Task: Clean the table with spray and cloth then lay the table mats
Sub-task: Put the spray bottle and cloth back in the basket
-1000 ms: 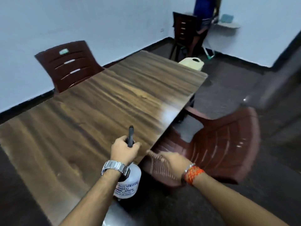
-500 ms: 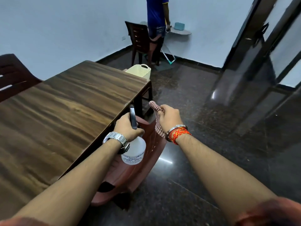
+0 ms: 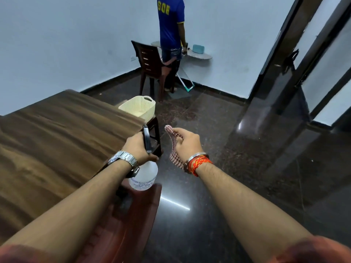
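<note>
While the spray bottle [image 3: 144,177] hangs just off the table [image 3: 57,141] edge, gripped at its neck by curled fingers [image 3: 152,158] of the left hand [image 3: 135,147], the cloth [image 3: 173,149] dangles pinched in the right hand [image 3: 188,144]. Both sit over floor [image 3: 218,186], so spray could miss the wood. 1 chair [image 3: 129,221] crowds below, probably touching the table; open floor lies rightward.

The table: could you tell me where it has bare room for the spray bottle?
The table top in view is bare, from the edge near the left hand to the corner by the cream basket; a red chair crowds that edge.
</note>
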Demonstrator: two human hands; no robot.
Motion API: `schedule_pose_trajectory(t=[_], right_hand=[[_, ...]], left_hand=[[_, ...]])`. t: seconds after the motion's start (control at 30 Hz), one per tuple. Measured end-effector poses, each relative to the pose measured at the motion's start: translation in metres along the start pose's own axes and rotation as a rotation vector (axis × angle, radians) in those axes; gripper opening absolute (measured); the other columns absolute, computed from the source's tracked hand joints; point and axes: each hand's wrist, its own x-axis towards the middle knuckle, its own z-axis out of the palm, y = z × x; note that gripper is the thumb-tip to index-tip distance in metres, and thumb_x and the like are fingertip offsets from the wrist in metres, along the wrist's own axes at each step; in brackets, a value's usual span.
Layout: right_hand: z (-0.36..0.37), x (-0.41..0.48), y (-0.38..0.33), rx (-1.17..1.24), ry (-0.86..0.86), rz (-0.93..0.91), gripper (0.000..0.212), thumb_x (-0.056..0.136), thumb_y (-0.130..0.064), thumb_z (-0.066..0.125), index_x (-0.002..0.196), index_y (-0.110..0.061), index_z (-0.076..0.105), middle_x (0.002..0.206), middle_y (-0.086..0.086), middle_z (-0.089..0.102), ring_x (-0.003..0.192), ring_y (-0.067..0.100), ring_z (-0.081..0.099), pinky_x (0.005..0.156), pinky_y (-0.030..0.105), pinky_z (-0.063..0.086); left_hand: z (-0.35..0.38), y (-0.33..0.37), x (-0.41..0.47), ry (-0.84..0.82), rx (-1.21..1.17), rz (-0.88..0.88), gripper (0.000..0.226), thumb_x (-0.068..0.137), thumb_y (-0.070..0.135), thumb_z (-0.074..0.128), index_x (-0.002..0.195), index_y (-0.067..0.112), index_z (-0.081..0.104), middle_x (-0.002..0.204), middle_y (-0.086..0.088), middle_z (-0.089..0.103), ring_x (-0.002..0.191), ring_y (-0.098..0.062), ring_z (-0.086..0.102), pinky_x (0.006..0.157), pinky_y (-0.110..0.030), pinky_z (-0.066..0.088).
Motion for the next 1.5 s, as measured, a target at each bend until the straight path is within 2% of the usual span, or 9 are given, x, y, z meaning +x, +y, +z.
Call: schedule_pose_trajectory(t=[0.13, 0.2, 0.3, 0.6, 0.87, 1.0, 1.13, 1.23, 1.5], right_hand=[[-0.009, 0.074, 0.014, 0.005, 0.005, -0.023, 0.044, 0.088, 0.001, 0.046, 0.119, -0.021, 0.068, 0.115, 0.006, 0.068, 0.104, 0.021, 0.062, 0.088, 0.016, 0.042], [-0.004, 0.109, 0.025, 0.009, -0.018, 0.011, 0.042, 0.088, 0.0, 0.045, 0.116, -0.019, 0.07, 0.114, 0.008, 0.068, 0.103, 0.023, 0.063, 0.088, 0.021, 0.045], [0.003, 0.16, 0.047, 0.01, -0.069, 0.025, 0.04, 0.088, -0.001, 0.044, 0.112, -0.018, 0.071, 0.112, 0.009, 0.069, 0.101, 0.024, 0.063, 0.089, 0.026, 0.048], [0.022, 0.338, 0.102, -0.121, -0.295, -0.149, 0.038, 0.089, -0.003, 0.045, 0.118, -0.012, 0.067, 0.12, 0.012, 0.064, 0.11, 0.028, 0.059, 0.098, 0.03, 0.045], [0.109, 0.468, 0.107, -0.104, -0.481, -0.282, 0.034, 0.089, -0.006, 0.048, 0.116, -0.011, 0.068, 0.117, 0.012, 0.066, 0.11, 0.026, 0.059, 0.098, 0.028, 0.042], [0.166, 0.539, 0.103, -0.117, -0.514, -0.315, 0.031, 0.088, -0.007, 0.051, 0.112, -0.012, 0.07, 0.116, 0.012, 0.066, 0.108, 0.028, 0.06, 0.096, 0.03, 0.044], [0.209, 0.597, 0.095, -0.176, -0.599, -0.333, 0.03, 0.088, -0.007, 0.051, 0.112, -0.011, 0.07, 0.114, 0.011, 0.067, 0.104, 0.029, 0.061, 0.094, 0.034, 0.048], [0.244, 0.641, 0.092, -0.163, -0.616, -0.369, 0.03, 0.087, -0.004, 0.051, 0.109, -0.01, 0.071, 0.111, 0.012, 0.068, 0.104, 0.031, 0.061, 0.093, 0.036, 0.048], [0.345, 0.719, 0.125, -0.182, -0.761, -0.327, 0.033, 0.085, -0.001, 0.054, 0.114, -0.009, 0.069, 0.115, 0.009, 0.067, 0.106, 0.025, 0.06, 0.091, 0.017, 0.038]], left_hand=[[0.002, 0.03, 0.065, 0.038, -0.025, 0.029, 0.062, 0.06, 0.029, 0.097, 0.104, 0.018, 0.055, 0.096, 0.003, 0.059, 0.094, -0.021, 0.059, 0.077, -0.025, 0.04], [0.011, 0.035, 0.099, 0.058, -0.027, 0.003, 0.065, 0.059, 0.031, 0.097, 0.108, 0.016, 0.058, 0.097, 0.002, 0.062, 0.097, -0.022, 0.061, 0.077, -0.025, 0.04], [0.023, 0.042, 0.145, 0.074, -0.001, -0.031, 0.062, 0.057, 0.037, 0.097, 0.095, 0.017, 0.052, 0.095, -0.001, 0.065, 0.093, -0.024, 0.063, 0.072, -0.028, 0.04], [0.046, 0.053, 0.282, 0.168, -0.012, -0.194, 0.064, 0.061, 0.048, 0.093, 0.1, 0.01, 0.059, 0.094, -0.005, 0.067, 0.091, -0.027, 0.063, 0.074, -0.035, 0.048], [0.043, 0.019, 0.397, 0.208, -0.037, -0.339, 0.057, 0.063, 0.047, 0.093, 0.089, 0.02, 0.049, 0.083, 0.003, 0.058, 0.084, -0.022, 0.059, 0.068, -0.029, 0.039], [0.027, -0.012, 0.463, 0.216, -0.031, -0.344, 0.052, 0.068, 0.043, 0.091, 0.07, 0.026, 0.042, 0.072, 0.005, 0.057, 0.076, -0.023, 0.059, 0.065, -0.03, 0.04], [0.008, -0.044, 0.52, 0.228, -0.052, -0.4, 0.053, 0.068, 0.046, 0.09, 0.09, 0.015, 0.053, 0.088, -0.002, 0.066, 0.083, -0.025, 0.062, 0.074, -0.038, 0.052], [-0.006, -0.065, 0.563, 0.263, -0.087, -0.435, 0.053, 0.068, 0.039, 0.092, 0.094, 0.018, 0.051, 0.09, 0.001, 0.062, 0.084, -0.022, 0.059, 0.072, -0.031, 0.043], [0.01, -0.129, 0.64, 0.333, -0.215, -0.67, 0.062, 0.066, 0.029, 0.094, 0.113, 0.006, 0.061, 0.112, -0.011, 0.071, 0.101, -0.029, 0.069, 0.089, -0.039, 0.055]])
